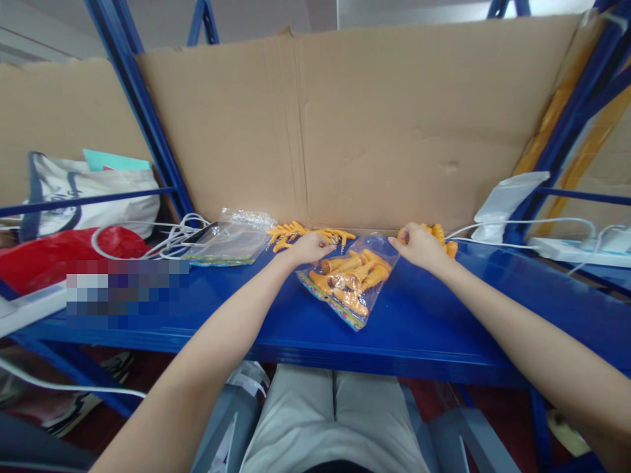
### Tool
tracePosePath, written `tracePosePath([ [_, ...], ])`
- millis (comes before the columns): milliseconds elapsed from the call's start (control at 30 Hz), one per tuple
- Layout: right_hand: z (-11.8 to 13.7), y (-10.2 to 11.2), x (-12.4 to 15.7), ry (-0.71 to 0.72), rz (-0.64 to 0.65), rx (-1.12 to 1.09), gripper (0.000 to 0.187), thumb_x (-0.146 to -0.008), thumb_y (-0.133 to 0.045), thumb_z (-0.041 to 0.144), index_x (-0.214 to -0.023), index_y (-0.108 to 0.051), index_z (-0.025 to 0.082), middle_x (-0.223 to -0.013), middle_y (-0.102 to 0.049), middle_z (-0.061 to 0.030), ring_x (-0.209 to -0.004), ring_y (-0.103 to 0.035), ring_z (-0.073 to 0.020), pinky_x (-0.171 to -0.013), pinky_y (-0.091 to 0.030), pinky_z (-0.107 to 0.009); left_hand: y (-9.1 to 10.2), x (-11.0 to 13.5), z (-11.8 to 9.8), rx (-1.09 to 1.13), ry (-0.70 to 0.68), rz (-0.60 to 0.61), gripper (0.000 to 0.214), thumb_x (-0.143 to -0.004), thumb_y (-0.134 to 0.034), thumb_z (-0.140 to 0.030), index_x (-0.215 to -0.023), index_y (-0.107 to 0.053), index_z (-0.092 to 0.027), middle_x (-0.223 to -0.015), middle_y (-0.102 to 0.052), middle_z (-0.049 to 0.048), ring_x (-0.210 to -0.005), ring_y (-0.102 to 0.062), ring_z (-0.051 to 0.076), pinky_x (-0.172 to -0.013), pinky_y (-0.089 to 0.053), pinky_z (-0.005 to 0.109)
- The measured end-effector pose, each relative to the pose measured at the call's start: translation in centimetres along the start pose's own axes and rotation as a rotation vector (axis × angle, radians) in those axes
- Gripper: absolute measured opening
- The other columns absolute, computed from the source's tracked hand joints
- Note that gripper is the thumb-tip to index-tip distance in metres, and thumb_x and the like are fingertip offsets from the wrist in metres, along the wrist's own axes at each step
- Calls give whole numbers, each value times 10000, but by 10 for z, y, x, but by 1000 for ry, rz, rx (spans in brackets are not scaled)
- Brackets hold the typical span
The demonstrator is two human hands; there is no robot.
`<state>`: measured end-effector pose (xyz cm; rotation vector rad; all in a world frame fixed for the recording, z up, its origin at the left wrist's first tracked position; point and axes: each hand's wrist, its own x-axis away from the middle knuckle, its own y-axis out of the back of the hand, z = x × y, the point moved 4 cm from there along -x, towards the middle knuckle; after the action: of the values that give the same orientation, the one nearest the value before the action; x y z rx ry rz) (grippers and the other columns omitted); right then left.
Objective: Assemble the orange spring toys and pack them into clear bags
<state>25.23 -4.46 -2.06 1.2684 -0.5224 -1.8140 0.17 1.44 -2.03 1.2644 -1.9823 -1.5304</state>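
A: Right hand (419, 247) closes round an orange cluster (441, 235) by the cardboard (394, 131); left hand (309, 248) rests at the top of the clear bag (351, 284), its grip hidden.
B: Risk?
A: A nudge might slide that bag, packed with orange cones (345, 265), toward the edge of the blue shelf (444, 315) (slick plastic). Loose orange pieces (296, 232) lie behind it; seemingly empty bags (231, 242) lie left.

Clear plastic bag with a patterned edge (362, 303), filled with orange cone-shaped plastic pieces (345, 266) — lies flat and askew on the blue metal shelf (419, 328). Loose orange plastic prongs (288, 233) — heaped behind it, leftward. Smaller orange cluster (444, 240), rightward.
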Motion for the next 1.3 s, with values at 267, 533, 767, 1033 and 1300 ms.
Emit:
tracePosePath([
  [267, -1, -20, 20, -399, 768, -141, 614, -855, -429, 656, -559, -595, 144, -544, -597, -93, -368, -439, -91, -395, -330, -239, -21, -4, 14, 277, 131, 193, 215, -827, -561, -311, -719, -641, -143, -458, -525, -29, -443, -501, 115, -503, -375, 230],
  [533, 7, -28, 29, -531, 659, -546, 215, -879, -592, 267, -703, -585, 144, -555, -630, -34, -395, -507, -80, -365, -391, -167, -20, 2, 12, 360, 263, 271, 248, -832, -578, -362, -730, -651, -149, -465, -558, -5, -415, -501, 126, -475, -353, 251],
  [767, 5, -36, 24, -508, 513, -766, 137, -856, -606, 135, -719, -594, 138, -590, -640, -32, -517, -611, -113, -499, -517, -209, -21, -6, 19, 461, 253, 105, 194, -809, -620, -326, -808, -665, -137, -728, -682, 47, -579, -571, 127, -481, -339, 214],
  [1033, -2, -45, 20, -556, 465, -958, 185, -869, -518, 23, -761, -619, 132, -616, -654, -32, -550, -609, -91, -668, -569, -249, -35, -11, 16, 752, 240, 32, 222, -836, -600, -260, -1029, -624, -154, -1048, -661, 89, -915, -622, 170, -577, -393, 194],
  [1300, 3, -48, 20, -546, 445, -990, 197, -879, -503, 21, -761, -617, 131, -599, -639, -26, -543, -606, -94, -579, -545, -213, -40, -21, 27, 806, 277, -4, 111, -808, -623, -234, -811, -663, -131, -713, -636, 33, -655, -564, 119, -500, -329, 203],
])
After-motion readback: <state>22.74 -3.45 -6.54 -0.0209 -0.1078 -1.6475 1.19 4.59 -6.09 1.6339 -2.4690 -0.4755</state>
